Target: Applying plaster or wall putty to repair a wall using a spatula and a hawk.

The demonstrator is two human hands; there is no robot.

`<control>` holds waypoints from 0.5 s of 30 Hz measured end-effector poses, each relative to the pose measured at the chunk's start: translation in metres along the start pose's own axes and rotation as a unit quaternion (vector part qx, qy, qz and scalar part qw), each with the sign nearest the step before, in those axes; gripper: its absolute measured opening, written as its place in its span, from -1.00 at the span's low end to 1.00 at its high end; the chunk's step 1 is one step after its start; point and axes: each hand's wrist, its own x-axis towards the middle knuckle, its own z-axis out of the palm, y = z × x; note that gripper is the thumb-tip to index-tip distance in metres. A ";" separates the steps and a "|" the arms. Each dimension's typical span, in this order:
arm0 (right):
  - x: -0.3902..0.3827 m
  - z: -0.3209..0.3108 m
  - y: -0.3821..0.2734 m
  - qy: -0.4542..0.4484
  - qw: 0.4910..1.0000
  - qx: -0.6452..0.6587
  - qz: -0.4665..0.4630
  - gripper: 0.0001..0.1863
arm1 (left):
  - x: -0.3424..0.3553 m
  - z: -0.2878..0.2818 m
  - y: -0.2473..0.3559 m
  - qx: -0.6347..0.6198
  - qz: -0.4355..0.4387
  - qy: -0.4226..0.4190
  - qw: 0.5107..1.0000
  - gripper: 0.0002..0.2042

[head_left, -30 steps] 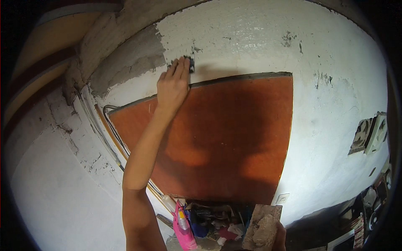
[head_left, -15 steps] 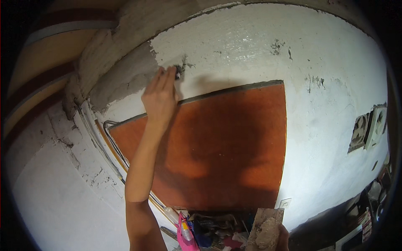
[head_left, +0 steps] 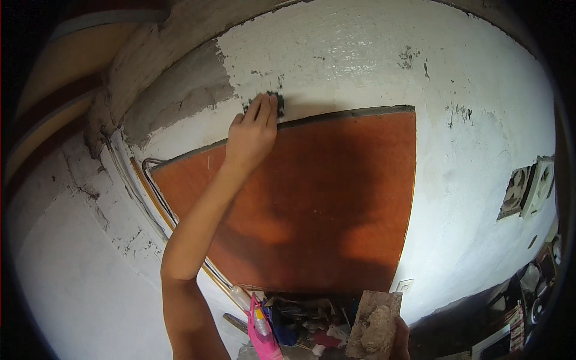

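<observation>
My left hand (head_left: 255, 135) is raised against the white wall (head_left: 342, 54), its bent fingers closed on a small dark flat tool (head_left: 278, 106) pressed on chipped paint just above the orange panel (head_left: 312, 198). A bare grey plaster patch (head_left: 180, 90) lies left of it, and dark flecks surround the tool. At the bottom right, my right hand (head_left: 401, 336) grips a rough wooden board (head_left: 372, 303) with a lump of greyish-brown mortar (head_left: 376, 333) on it. Most of that hand is hidden behind the board.
Cables and pipes (head_left: 138, 168) run down the left corner. A pink bag with a bottle (head_left: 264, 336) and jumbled clutter (head_left: 306, 318) sit below the panel. A wall socket (head_left: 405, 286), a recessed vent (head_left: 528, 186) and more stacked items (head_left: 528, 300) are at the right.
My left hand dipped leftward along the wall half a second ago and is now back to the right with the tool. The board stays in my right hand; the view has shifted slightly.
</observation>
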 end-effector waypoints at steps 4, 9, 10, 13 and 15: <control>0.002 -0.003 0.001 0.002 1.000 0.000 -0.012 -0.35 | -0.003 -0.002 -0.006 -0.030 -0.125 0.074 0.989 -0.61; 0.014 -0.028 -0.001 -0.041 0.997 -0.057 -0.013 -0.34 | -0.005 -0.001 -0.009 -0.014 -0.038 0.016 0.999 -0.61; 0.018 -0.033 -0.003 -0.041 0.997 -0.056 -0.013 -0.34 | -0.005 -0.001 -0.007 0.000 0.035 -0.029 0.999 -0.60; 0.031 -0.041 -0.002 -0.053 0.998 -0.018 -0.026 -0.37 | -0.004 -0.004 -0.013 -0.061 -0.069 0.042 0.995 -0.56; 0.033 -0.043 0.000 -0.012 1.000 -0.001 -0.005 -0.38 | -0.005 -0.006 -0.013 -0.055 -0.163 0.087 0.981 -0.51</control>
